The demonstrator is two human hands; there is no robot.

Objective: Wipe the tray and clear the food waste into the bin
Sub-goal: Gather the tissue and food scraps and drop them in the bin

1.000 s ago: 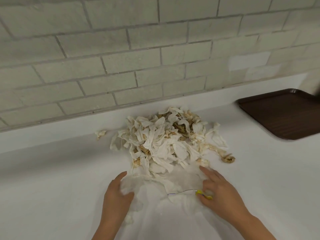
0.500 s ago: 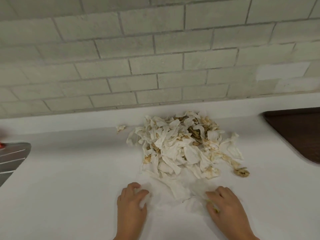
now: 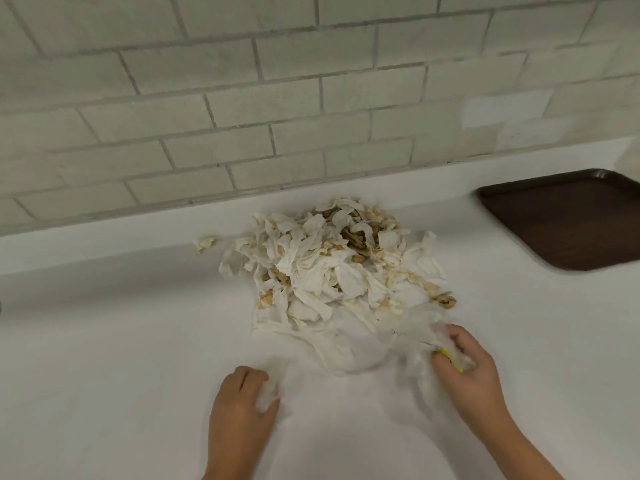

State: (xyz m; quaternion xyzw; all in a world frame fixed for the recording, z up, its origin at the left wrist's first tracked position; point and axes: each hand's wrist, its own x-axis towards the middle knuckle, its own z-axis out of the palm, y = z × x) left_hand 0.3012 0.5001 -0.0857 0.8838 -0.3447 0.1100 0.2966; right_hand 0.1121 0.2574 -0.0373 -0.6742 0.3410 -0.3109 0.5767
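1. tray (image 3: 561, 230): brown, flat on the white desk (image 3: 121, 341) at far right, close to the back upstand. Partly cut off by the frame edge. Well apart from both hands.
2. pile of soiled paper napkins (image 3: 322, 268): centre of the desk, near the tiled wall (image 3: 277, 98). White crumpled sheets with brown stains; brownish food bits mixed in, densest toward the back right.
3. food scrap (image 3: 444, 299): brown, at the pile's front right edge. napkin scrap (image 3: 204, 243): small, lying alone to the pile's left.
4. clear plastic bag (image 3: 363, 355): thin and translucent, spread on the desk between the two hands. Its far edge meets the front of the pile.
5. left hand (image 3: 242, 407): knuckles up, fingers (image 3: 247, 377) curled and gripping a bunched part of the bag's left side.
6. right hand (image 3: 467, 372): fingers (image 3: 460, 339) curled, pinching the bag's crumpled right side. A small yellow piece (image 3: 450, 358) shows inside the grip; cannot tell what it is.
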